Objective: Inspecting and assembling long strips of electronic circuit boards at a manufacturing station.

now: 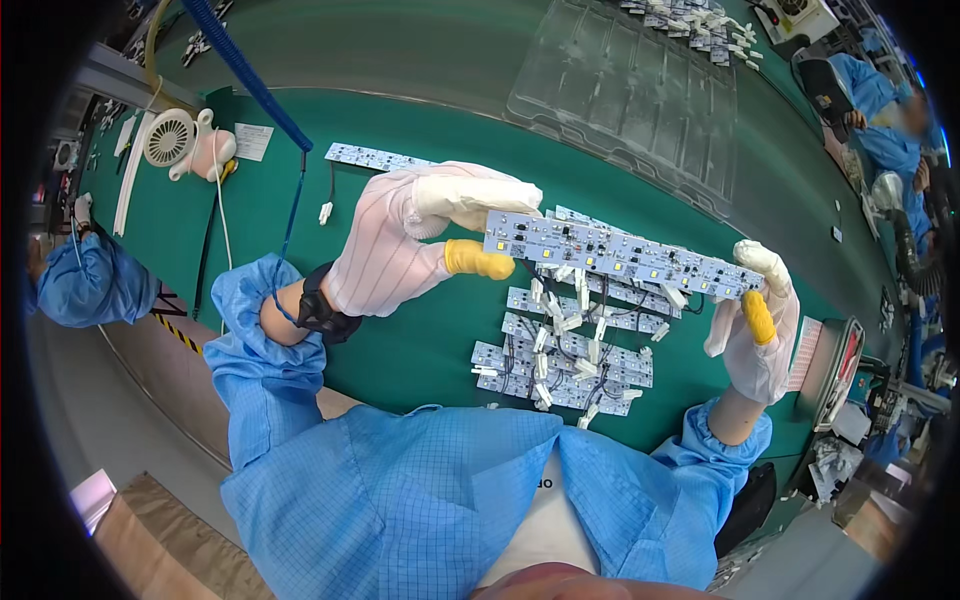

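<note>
Between my two gloved hands I hold up a long, narrow white LED circuit board (620, 255), dotted with small yellowish LEDs and dark chips. My left hand (430, 230) pinches its left end, a yellow finger cot on the thumb. My right hand (755, 320) grips the right end, also with a yellow cot on its thumb. Below the board lies a pile of similar LED boards (565, 370) with black wires and white connectors, its upper part hidden behind the held board. One more LED board (375, 157) lies beyond my left hand, its wired white connector (325, 212) beside it.
A clear plastic tray (625, 100) lies at the back, with more boards (700, 30) beyond it. A small fan (170, 138) stands at the left, near a blue coiled hose (250, 75). At the right is a metal-edged box (838, 375). Co-workers sit at both sides.
</note>
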{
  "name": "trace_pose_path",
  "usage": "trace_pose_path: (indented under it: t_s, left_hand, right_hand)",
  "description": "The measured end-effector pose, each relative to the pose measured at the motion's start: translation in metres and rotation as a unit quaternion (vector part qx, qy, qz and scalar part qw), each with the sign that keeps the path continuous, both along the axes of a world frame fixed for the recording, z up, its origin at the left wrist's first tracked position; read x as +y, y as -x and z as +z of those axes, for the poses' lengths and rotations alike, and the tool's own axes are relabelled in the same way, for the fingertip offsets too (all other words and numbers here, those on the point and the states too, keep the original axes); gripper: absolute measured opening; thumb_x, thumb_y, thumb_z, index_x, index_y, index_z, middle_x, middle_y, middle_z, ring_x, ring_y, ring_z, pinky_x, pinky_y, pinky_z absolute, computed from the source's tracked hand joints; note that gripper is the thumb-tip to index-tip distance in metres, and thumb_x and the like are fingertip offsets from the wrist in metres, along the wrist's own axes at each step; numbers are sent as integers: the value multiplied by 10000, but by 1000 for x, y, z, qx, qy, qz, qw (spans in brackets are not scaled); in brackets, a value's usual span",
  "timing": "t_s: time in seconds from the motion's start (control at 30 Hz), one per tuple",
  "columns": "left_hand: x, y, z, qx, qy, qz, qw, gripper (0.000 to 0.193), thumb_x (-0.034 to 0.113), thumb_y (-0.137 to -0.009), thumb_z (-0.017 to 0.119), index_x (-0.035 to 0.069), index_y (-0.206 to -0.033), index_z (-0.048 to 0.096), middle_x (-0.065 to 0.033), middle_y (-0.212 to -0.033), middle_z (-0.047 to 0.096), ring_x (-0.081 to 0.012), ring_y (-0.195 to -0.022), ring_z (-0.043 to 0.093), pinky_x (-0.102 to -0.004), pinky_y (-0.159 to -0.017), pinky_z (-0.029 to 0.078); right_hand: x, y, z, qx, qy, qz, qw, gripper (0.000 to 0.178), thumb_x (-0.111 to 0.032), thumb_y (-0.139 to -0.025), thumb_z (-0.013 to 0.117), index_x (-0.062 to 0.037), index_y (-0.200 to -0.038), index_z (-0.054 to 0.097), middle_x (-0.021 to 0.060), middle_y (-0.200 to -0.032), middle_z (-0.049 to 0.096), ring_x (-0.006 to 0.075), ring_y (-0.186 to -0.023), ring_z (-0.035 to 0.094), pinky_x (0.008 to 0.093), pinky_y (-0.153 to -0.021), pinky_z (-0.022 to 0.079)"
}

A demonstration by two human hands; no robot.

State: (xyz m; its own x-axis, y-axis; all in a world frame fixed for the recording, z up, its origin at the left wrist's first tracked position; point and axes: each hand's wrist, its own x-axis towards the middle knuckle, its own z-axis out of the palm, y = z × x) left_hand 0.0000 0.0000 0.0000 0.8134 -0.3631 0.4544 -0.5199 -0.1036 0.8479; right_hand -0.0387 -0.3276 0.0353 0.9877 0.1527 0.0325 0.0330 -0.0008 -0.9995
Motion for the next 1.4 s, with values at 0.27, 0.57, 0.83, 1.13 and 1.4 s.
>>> trace_pose_path:
  t_s: [0.27,0.57,0.83,1.13,1.4]
  left_hand:
    - [3,0,-5,15,-27,29,999,470,276,-639,791,79,-1049,675,-46,-1016,680,-122,-711,602,-243,-675,493]
    - [1,-1,-5,43,-5,14,999,438,321,-677,771,82,-1033,682,-48,-1018,683,-130,-726,608,-246,-686,485]
    - [5,0,-2,59,-40,26,997,455,330,-661,778,80,-1029,682,-48,-1005,684,-132,-730,615,-248,-689,483]
    - [4,-4,3,106,50,-37,992,457,176,-693,784,-9,-1082,630,-93,-1028,665,-126,-834,617,-247,-750,488]
    - [8,6,10,156,-57,-31,986,557,324,-820,690,-70,-1179,528,-168,-1062,645,-179,-967,624,-298,-856,487]
  right_hand:
    - [2,2,3,-5,19,5,1000,832,-515,-746,685,97,-1238,411,82,-836,607,92,-447,546,166,-519,406]
    - [-2,4,1,-7,-22,10,1000,854,-557,-709,694,120,-1173,459,168,-799,628,169,-502,609,209,-534,476]
    - [-1,1,0,-23,4,-12,1000,881,-589,-705,686,118,-1178,457,139,-808,632,165,-548,627,228,-642,484]
    - [-2,2,2,-11,-52,23,998,803,-486,-730,714,101,-1202,435,166,-851,620,168,-491,600,214,-515,485]
    - [2,5,4,19,-67,6,998,422,-178,-837,638,62,-1148,482,148,-815,612,173,-463,587,222,-405,454]
